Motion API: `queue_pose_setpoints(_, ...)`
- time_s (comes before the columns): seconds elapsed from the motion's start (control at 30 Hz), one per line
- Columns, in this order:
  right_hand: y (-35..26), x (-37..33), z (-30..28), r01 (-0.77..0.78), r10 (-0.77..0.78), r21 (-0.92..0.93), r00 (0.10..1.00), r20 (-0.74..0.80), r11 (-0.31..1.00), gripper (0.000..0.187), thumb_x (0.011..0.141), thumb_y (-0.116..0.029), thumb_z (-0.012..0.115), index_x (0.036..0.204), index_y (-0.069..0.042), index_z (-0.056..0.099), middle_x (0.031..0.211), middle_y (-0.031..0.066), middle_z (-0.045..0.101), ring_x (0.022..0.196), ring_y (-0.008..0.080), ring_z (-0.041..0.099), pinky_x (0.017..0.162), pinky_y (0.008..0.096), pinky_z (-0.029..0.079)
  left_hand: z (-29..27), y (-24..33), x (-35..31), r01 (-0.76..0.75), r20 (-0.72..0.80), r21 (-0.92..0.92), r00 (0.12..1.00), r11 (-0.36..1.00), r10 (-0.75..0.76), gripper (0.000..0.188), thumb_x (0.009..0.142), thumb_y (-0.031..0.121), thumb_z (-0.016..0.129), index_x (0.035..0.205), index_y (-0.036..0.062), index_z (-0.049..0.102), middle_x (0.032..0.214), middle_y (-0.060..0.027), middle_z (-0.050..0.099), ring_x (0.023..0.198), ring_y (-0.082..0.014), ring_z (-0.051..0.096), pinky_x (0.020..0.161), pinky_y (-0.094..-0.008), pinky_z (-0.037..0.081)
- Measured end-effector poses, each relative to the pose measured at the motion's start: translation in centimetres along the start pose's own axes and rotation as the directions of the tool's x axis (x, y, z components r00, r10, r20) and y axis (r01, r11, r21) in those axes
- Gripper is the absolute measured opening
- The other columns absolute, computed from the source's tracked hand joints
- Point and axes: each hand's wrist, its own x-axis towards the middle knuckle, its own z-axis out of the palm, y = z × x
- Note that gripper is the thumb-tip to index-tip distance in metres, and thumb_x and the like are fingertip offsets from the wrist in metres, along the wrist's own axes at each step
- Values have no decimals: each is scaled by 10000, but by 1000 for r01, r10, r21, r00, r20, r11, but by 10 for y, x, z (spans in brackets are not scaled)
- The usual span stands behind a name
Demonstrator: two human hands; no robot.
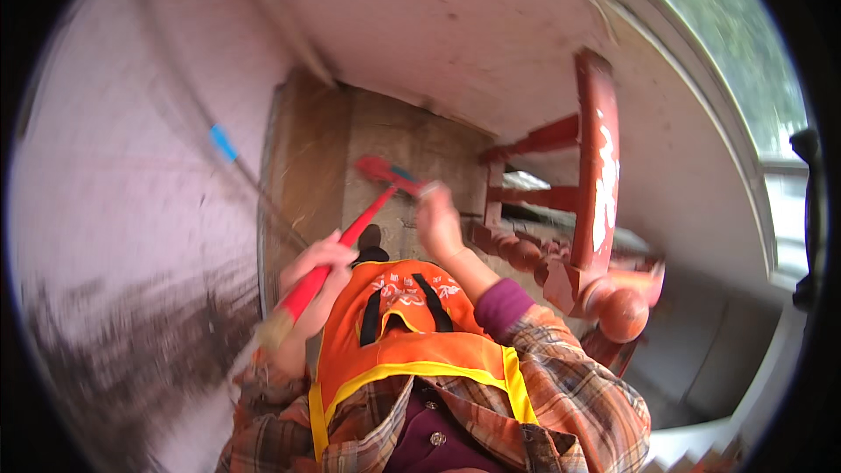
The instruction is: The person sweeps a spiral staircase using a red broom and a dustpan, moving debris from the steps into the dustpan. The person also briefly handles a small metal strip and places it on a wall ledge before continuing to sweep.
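Observation:
My left hand [317,278] is wrapped round a long red brush [307,291] with tan bristles at its lower left end. The brush's thin end slants up toward the right hand. My right hand [441,223] grips a second red-handled tool [377,168] with a wide red head and a bluish patch; motion blur hides its exact kind. The two tools meet or cross just left of my right hand; I cannot tell whether they touch. Both hands are in front of my orange apron [407,307] with yellow trim.
To the right stands a worn red wooden post and rail frame [598,166] with turned spindles. Pinkish walls enclose the spot, the left one [131,210] darkly stained low down. A thin pole with a blue band [223,142] leans at left. A window [736,52] lies far right.

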Motion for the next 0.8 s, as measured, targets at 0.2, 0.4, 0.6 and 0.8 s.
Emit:
queue_pose_setpoints(0.2, -10, -24, -22, -119, 181, 337, 970, -160, 934, 166, 900, -179, 492, 954, -22, 488, 790, 213, 636, 686, 384, 638, 603, 491, 492, 24, 13, -80, 316, -369, -94, 870, 944, -328, 156, 910, 154, 613, 976, 17, 650, 777, -37, 619, 739, -99, 566, 723, -247, 466)
queue_pose_setpoints(0.4, -30, -73, -9, 220, -133, -290, 947, 292, 932, 231, 911, -236, 488, 1066, -65, 468, 860, 201, 637, 806, 411, 628, 730, 545, 472, 26, 15, -147, 352, -459, -204, 790, 913, -407, 132, 897, 136, 622, 976, 31, 637, 944, -29, 648, 914, -121, 587, 851, -258, 451)
queue_pose_setpoints(0.6, -84, -91, -42, 531, -528, -27, 847, 62, 847, 325, 857, -154, 612, 1121, -13, 485, 987, 184, 554, 951, 362, 530, 776, 436, 424, 77, 44, -250, 245, -210, 168, 955, 955, -209, 149, 793, 105, 677, 929, 58, 637, 1145, -136, 605, 1117, -276, 567, 957, -359, 434)
queue_pose_setpoints(0.8, -137, -149, -30, 572, -599, 177, 769, 222, 801, 356, 803, -107, 648, 1109, -20, 489, 979, 169, 561, 915, 374, 514, 807, 450, 428, 70, 41, -265, 368, -394, -469, 727, 803, -563, 239, 940, 93, 522, 1152, 0, 578, 1078, -60, 622, 935, -147, 632, 775, -283, 509)
